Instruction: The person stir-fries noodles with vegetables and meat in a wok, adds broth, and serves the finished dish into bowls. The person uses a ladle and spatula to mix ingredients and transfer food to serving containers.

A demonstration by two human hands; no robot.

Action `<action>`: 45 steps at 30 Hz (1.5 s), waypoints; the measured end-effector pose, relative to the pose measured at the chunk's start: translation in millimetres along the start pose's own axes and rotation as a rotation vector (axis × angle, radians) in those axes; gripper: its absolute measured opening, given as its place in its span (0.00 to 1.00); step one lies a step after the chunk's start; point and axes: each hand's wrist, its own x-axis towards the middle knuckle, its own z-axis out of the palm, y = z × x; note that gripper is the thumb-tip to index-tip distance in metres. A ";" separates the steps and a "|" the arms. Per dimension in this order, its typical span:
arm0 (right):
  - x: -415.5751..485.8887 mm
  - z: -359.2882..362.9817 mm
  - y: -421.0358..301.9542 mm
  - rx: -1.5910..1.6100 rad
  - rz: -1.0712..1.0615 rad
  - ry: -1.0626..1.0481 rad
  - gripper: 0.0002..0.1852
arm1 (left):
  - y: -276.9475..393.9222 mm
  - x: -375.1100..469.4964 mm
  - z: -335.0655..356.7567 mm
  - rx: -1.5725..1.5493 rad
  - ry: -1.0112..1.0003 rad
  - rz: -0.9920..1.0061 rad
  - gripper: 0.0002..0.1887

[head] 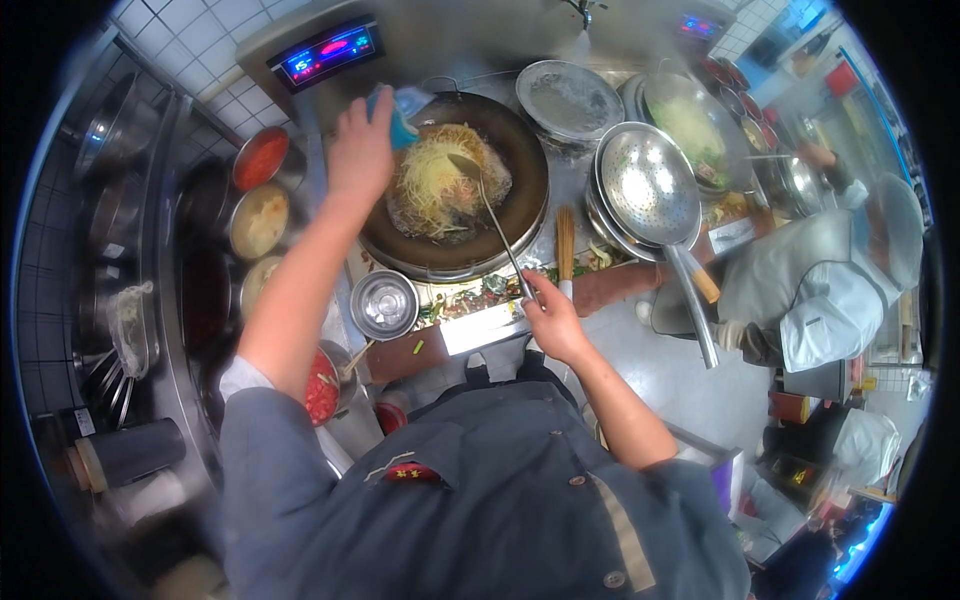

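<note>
A large dark wok (525,180) stands on the stove before me. Pale shredded food (439,169) lies in bubbling liquid at its middle. My right hand (556,319) grips the handle of a long metal ladle (491,206), whose bowl rests over the shreds. At the wok's upper left, my left hand (364,146) holds a blue-green item (403,129) that looks like a folded cloth. My fingers partly cover it, so I cannot tell whether it touches the rim. Below the wok sits a small metal bowl (384,304).
To the right, a perforated strainer (649,184) rests on stacked pans, its handle jutting towards me. A bamboo brush (565,244) stands beside the wok. Containers of red food (261,157) and pale food (259,221) line the left. A co-worker (817,277) works at the right.
</note>
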 end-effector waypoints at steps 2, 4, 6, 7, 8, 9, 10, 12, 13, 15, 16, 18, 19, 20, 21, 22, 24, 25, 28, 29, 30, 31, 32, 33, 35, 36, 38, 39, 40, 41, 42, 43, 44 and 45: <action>18.1 13.7 -2.1 -0.294 -0.313 0.051 0.31 | -15.6 -7.7 8.0 -0.082 0.005 -0.128 0.43; 40.2 25.2 -3.0 -0.544 -0.487 0.125 0.31 | -31.6 -17.8 27.2 -0.165 0.073 -0.175 0.47; 58.4 33.1 3.8 -0.771 -0.426 0.005 0.40 | -47.6 -24.5 50.1 -0.280 0.191 -0.247 0.42; 63.5 34.5 8.8 -0.859 -0.295 -0.101 0.43 | -54.6 -30.5 58.9 -0.458 0.088 -0.423 0.35; 67.9 33.0 14.5 -0.891 -0.283 -0.159 0.44 | -61.4 -31.8 65.0 -0.695 -0.092 -0.670 0.28; 66.7 29.7 20.3 -0.905 -0.222 -0.195 0.38 | -58.5 -39.8 72.8 -1.340 -0.036 -1.033 0.27; 63.2 23.2 25.0 -0.945 -0.237 -0.198 0.29 | -61.5 -42.0 71.4 -0.936 -0.251 -0.903 0.28; 41.4 4.7 29.0 -0.862 -0.300 -0.094 0.34 | -45.1 -51.0 67.1 -0.166 -0.163 -0.209 0.38; 23.0 -4.7 26.5 -0.754 -0.370 0.033 0.30 | -35.8 -51.4 59.8 -0.056 -0.340 -0.026 0.43; -9.9 -24.0 15.8 -0.571 -0.456 0.182 0.25 | -15.6 -52.1 38.7 -0.102 -0.298 -0.099 0.42; -25.0 -32.5 9.2 -0.507 -0.382 0.242 0.24 | 0.7 -41.8 32.7 -0.075 -0.179 -0.168 0.38; -49.0 -48.0 4.7 -0.253 -0.350 0.350 0.22 | 31.3 -30.6 19.5 -0.565 -0.370 -0.245 0.36; -58.2 -56.7 6.3 -0.121 -0.397 0.437 0.23 | 52.4 -31.1 14.5 -0.807 -0.461 -0.314 0.35; -65.7 -66.1 10.6 0.006 -0.397 0.480 0.23 | 77.7 -35.4 10.6 -0.996 -0.584 -0.350 0.34; -74.3 -75.9 18.2 0.141 -0.405 0.519 0.24 | 108.7 -45.1 7.3 -1.117 -0.737 -0.343 0.33; -85.0 -87.0 30.1 0.304 -0.344 0.442 0.25 | 143.1 -57.7 4.2 -1.176 -0.890 -0.304 0.32; -114.4 -110.3 61.1 0.367 -0.327 0.617 0.24 | 221.7 -90.3 -3.2 -1.164 -1.145 -0.178 0.30; -132.6 -120.3 78.0 0.417 -0.410 0.696 0.23 | 261.4 -107.1 -7.9 -1.133 -1.249 -0.107 0.28; -224.2 -151.5 152.0 0.570 -0.146 0.977 0.19 | 369.3 -151.7 -24.8 -1.530 -1.566 -0.094 0.26; -260.1 -160.8 181.6 0.658 -0.076 1.038 0.17 | 397.1 -167.1 -30.3 -1.654 -1.708 -0.103 0.26; -292.5 -162.4 210.2 0.828 -0.143 1.210 0.15 | 416.5 -184.7 -35.2 -1.538 -1.767 -0.089 0.28; -333.1 -164.6 243.5 0.964 0.165 1.230 0.17 | 434.6 -202.0 -38.3 -1.517 -1.836 -0.029 0.30; -361.8 -169.2 274.3 1.038 0.270 1.402 0.20 | 453.0 -216.3 -39.9 -1.590 -1.931 0.079 0.32; -393.7 -169.5 306.3 1.131 0.235 1.540 0.20 | 468.0 -231.0 -40.2 -1.396 -1.919 0.123 0.34; -441.5 -181.4 370.0 1.372 0.161 1.706 0.20 | 485.2 -255.4 -39.4 -1.213 -1.905 0.262 0.39; -456.2 -184.5 399.4 1.496 0.048 1.845 0.19 | 489.2 -264.3 -38.1 -1.095 -1.876 0.309 0.40; -477.6 -196.6 452.7 1.718 -0.236 1.875 0.26 | 493.2 -277.0 -32.5 -0.909 -1.788 0.396 0.29; -477.9 -203.8 474.6 1.791 -0.213 1.994 0.28 | 490.4 -281.3 -29.7 -0.922 -1.759 0.377 0.26; -476.0 -206.4 491.5 1.863 -0.145 1.988 0.23 | 486.3 -280.5 -25.5 -0.863 -1.750 0.328 0.25; -464.3 -206.7 502.5 1.598 0.095 1.925 0.20 | 476.9 -279.6 -22.0 -0.892 -1.715 0.261 0.25; -450.0 -207.0 507.3 1.345 0.382 1.867 0.17 | 465.7 -276.8 -17.8 -0.919 -1.699 0.217 0.25; -426.4 -198.8 503.5 1.031 0.527 1.862 0.08 | 450.6 -272.9 -13.6 -0.858 -1.651 0.111 0.24; -395.7 -195.8 493.3 0.605 0.789 1.731 0.09 | 431.2 -268.8 -9.4 -0.804 -1.610 0.007 0.23; -363.0 -180.3 472.7 0.259 0.762 1.692 0.10 | 407.9 -264.5 -6.1 -0.864 -1.584 -0.104 0.23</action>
